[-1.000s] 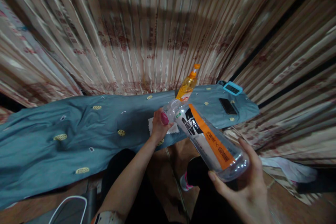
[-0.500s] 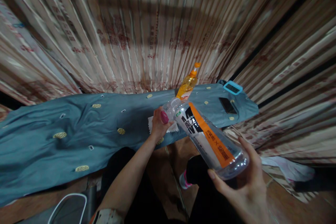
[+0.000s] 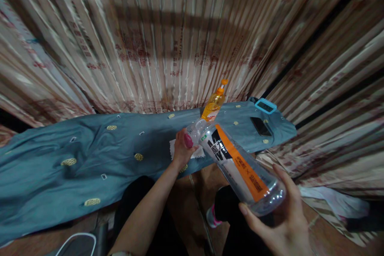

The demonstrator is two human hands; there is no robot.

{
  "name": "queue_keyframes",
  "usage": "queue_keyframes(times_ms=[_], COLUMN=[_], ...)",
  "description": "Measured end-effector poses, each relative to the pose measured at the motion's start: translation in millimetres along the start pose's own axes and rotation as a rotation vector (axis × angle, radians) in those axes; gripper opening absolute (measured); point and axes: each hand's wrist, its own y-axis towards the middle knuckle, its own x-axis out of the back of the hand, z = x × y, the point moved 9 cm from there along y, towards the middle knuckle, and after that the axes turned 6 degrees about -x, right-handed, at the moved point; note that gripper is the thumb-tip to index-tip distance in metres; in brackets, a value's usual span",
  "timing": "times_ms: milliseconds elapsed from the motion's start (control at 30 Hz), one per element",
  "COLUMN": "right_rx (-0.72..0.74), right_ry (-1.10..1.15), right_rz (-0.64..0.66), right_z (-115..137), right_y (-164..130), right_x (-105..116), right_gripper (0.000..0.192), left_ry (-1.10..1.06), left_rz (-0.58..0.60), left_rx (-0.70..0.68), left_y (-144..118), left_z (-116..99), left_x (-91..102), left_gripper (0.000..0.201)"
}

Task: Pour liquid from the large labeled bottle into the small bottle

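My right hand (image 3: 282,212) is wrapped round the base of a large clear plastic bottle (image 3: 240,164) with a silver and orange label. The bottle is tilted, its neck end pointing up and left. My left hand (image 3: 181,150) grips a small clear container with a pink end (image 3: 189,141), held against the bottle's neck end. Whether the two are touching, I cannot tell. Beneath my left hand lies a white paper sheet (image 3: 199,153) with a jagged edge. Just behind stands a pump bottle (image 3: 213,104) of orange liquid.
A blue cloth with yellow prints (image 3: 120,156) covers the long, narrow surface. At its right end are a dark phone (image 3: 261,126) and a blue-framed device (image 3: 265,106). Pleated curtains (image 3: 162,60) hang behind and to the right. Some white fabric (image 3: 336,200) lies at the lower right.
The view has tilted up slightly, so things sit lower in the picture. Both hands keep their holds, with the bottle and container in nearly the same position.
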Motion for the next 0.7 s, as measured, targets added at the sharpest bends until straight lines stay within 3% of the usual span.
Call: queue_keyframes(times_ms=[300, 633, 700], right_rx=[-0.249, -0.172, -0.1], right_ry=[0.101, 0.102, 0.068], right_rz=[-0.085, -0.055, -0.035], right_z=[8.4, -4.8, -2.7], right_y=[0.4, 0.6, 2.5], right_x=[-1.8, -3.4, -4.1], right_gripper=[0.097, 0.096, 0.097], left_ry=[0.019, 0.011, 0.017], left_rz=[0.012, 0.025, 0.034], left_rx=[0.02, 0.021, 0.02], left_y=[0.2, 1.0, 1.2], left_z=[1.1, 1.7, 1.6], left_x=[0.1, -0.5, -1.0], left_gripper=[0.075, 0.076, 0.075])
